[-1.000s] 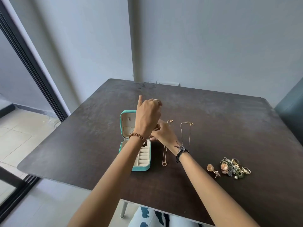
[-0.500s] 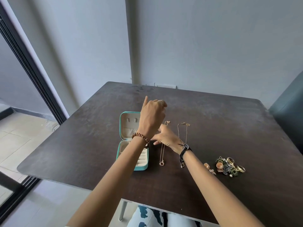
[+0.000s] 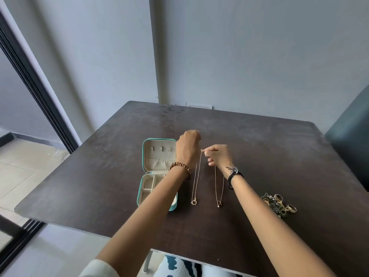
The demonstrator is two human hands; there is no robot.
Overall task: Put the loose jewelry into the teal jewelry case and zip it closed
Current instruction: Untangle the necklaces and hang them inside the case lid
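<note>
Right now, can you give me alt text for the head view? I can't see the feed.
Both hands meet above a dark table: the right hand pinches the clasp end of a gold necklace, with the left hand beside it. The open teal jewelry case lies to the left, a second necklace and a pile of rings to the right.

We see a matt, mottled dark table [image 3: 259,156], thin shiny gold chains [image 3: 196,176] (metal, seemingly), and wooden bracelet beads [image 3: 179,166].

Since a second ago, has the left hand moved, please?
Yes. The left hand was raised with a finger pointing up over the open case; it has come down beside the case lid, fingers curled, next to the right hand pinching a necklace.
</note>
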